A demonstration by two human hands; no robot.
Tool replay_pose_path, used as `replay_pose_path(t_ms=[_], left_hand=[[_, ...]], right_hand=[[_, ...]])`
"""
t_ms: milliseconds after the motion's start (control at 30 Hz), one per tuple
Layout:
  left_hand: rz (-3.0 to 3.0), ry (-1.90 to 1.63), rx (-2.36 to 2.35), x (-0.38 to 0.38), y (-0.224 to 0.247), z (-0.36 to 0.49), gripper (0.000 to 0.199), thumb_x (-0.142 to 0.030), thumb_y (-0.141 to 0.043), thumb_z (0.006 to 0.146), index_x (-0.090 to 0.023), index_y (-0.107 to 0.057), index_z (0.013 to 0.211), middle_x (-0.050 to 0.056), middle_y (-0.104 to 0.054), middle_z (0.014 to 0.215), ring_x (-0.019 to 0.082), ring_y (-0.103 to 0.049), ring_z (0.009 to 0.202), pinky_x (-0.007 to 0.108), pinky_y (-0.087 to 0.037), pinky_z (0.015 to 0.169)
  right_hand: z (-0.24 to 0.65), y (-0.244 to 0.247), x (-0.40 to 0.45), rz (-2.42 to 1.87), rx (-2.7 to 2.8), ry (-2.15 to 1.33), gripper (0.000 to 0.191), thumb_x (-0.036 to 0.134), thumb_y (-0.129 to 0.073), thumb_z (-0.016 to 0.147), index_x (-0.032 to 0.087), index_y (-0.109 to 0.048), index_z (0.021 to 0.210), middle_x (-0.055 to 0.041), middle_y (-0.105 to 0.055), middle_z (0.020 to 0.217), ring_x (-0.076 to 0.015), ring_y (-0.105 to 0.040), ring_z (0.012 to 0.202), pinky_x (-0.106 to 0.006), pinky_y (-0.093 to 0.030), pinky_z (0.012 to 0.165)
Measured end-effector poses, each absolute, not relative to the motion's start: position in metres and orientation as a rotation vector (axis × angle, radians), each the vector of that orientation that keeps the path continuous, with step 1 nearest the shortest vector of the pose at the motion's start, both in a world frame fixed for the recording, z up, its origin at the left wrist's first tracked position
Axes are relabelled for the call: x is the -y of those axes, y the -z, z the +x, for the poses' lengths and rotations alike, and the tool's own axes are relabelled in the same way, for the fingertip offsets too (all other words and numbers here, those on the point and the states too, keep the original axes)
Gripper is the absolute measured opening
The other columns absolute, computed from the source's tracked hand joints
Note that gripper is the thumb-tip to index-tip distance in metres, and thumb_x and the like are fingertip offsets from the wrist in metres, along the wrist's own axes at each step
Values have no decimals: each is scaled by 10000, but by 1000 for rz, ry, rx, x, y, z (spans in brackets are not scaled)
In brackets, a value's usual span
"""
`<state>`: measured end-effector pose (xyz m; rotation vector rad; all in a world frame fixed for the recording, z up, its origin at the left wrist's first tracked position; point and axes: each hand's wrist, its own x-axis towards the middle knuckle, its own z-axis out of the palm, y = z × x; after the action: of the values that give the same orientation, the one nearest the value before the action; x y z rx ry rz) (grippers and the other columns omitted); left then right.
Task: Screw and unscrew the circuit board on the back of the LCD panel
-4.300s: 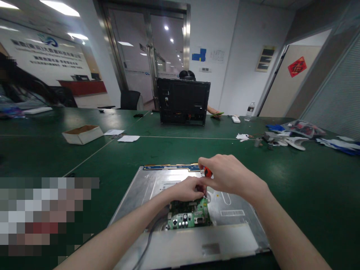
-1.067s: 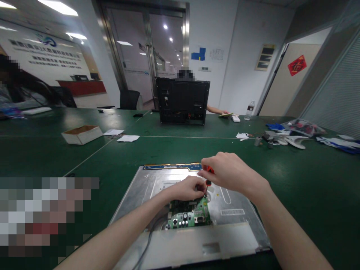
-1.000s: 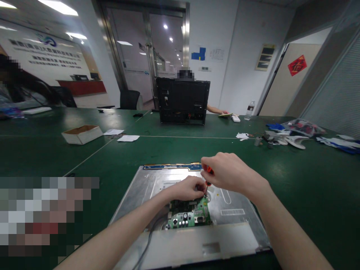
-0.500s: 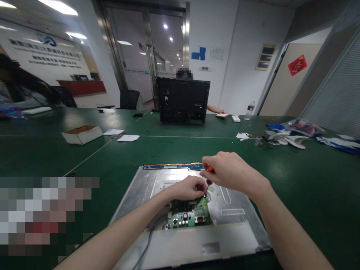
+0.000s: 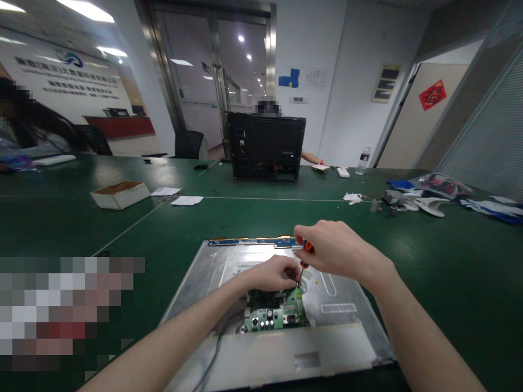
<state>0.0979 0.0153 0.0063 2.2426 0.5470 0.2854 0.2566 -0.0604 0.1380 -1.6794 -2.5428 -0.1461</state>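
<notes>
Right hand (image 5: 337, 247): fingers curled and closed round a red-and-black screwdriver (image 5: 308, 247), handle leaning right, shaft running down to the far right corner of a green circuit board (image 5: 274, 317). Left hand (image 5: 270, 274): fingertips drawn together beside the tip, over the board's far edge; cannot tell whether they pinch the shaft, a screw or only steady the board. Board lies on the metal back of a display panel (image 5: 339, 291), right of a grey cable (image 5: 216, 353) and on the far side of a pale cover plate (image 5: 261, 356). Panel lies on the green table (image 5: 453, 272).

Risks (judgement): tip could slip out, caused by the shaft's tilt, and score the board or jab the left fingertips close by. Heavy pressure at one corner could flex the board. A loose screw might roll across the smooth metal. Seating of the tip: too small to confirm.

Versus the frame about four seconds earlier: screwdriver then stood nearer upright, now leans more to the right; right hand slightly shifted. Left hand, board and panel essentially unchanged. Across the table, a co-worker's hand (image 5: 321, 162) now has a flat, pale item instead of a greenish one.
</notes>
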Motion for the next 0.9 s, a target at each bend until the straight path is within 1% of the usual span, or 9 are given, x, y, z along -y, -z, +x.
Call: replay_pose_path(t_ms=[67,133,300,400,467,533,633,733,900], left_hand=[[2238,-283,-538,-16,-6,98,106,-109,-580,706,-143,-626,795,-7,-616,739,141,-568,693,219,-424,642],[2241,-288,-525,-16,-6,98,91,-113,-592,705,-144,-614,788,-11,-611,733,139,-565,688,218,-420,636],[2250,-284,-498,-17,-8,98,110,-101,-602,704,-155,-601,800,-24,-596,731,130,-551,681,216,-416,644],[2263,-265,-540,-16,-8,98,66,-126,-615,713,-149,-601,774,-20,-588,718,128,-540,666,217,-409,626],[2255,-270,-538,-16,-8,98,64,-123,-606,714,-144,-605,775,-18,-589,711,129,-540,662,216,-405,614],[2244,-278,-540,-15,-8,98,68,-116,-602,708,-142,-602,771,-19,-589,705,129,-540,658,214,-402,607],[2233,-286,-523,-15,-8,98,75,-106,-599,701,-148,-590,763,-33,-576,683,122,-533,642,210,-400,602],[2242,-296,-493,-16,-8,98,85,-99,-601,706,-151,-588,771,-38,-574,691,115,-532,642,206,-403,610],[2254,-278,-519,-16,-7,98,69,-115,-605,716,-146,-597,777,-26,-586,708,123,-538,658,206,-402,604]], right_hand=[[256,-139,62,-1634,2574,118,175,288,-579,804,221,-600,964,-25,-667,760,-165,-580,638,-269,-233,494],[256,-140,64,-1613,2592,87,220,313,-601,790,221,-592,990,-24,-672,770,-172,-586,649,-267,-242,494],[255,-142,64,-1694,2546,89,238,449,-564,840,224,-634,873,-29,-660,717,-183,-581,626,-277,-256,501],[256,-142,62,-1685,2538,98,196,389,-528,867,224,-632,845,-22,-649,694,-172,-570,616,-278,-250,503],[256,-141,62,-1653,2554,104,135,315,-538,844,217,-614,895,-21,-648,711,-164,-561,613,-274,-246,498],[256,-141,63,-1624,2577,92,167,284,-568,803,207,-587,950,-22,-648,725,-163,-559,616,-269,-243,494],[256,-141,64,-1628,2582,97,247,376,-597,794,201,-572,967,-34,-652,737,-178,-569,624,-270,-241,492],[256,-141,64,-1667,2563,137,260,452,-547,839,209,-588,922,-43,-655,737,-185,-578,621,-274,-237,490],[256,-140,62,-1619,2582,143,125,312,-540,821,215,-562,896,-19,-640,708,-172,-571,601,-268,-228,477]])
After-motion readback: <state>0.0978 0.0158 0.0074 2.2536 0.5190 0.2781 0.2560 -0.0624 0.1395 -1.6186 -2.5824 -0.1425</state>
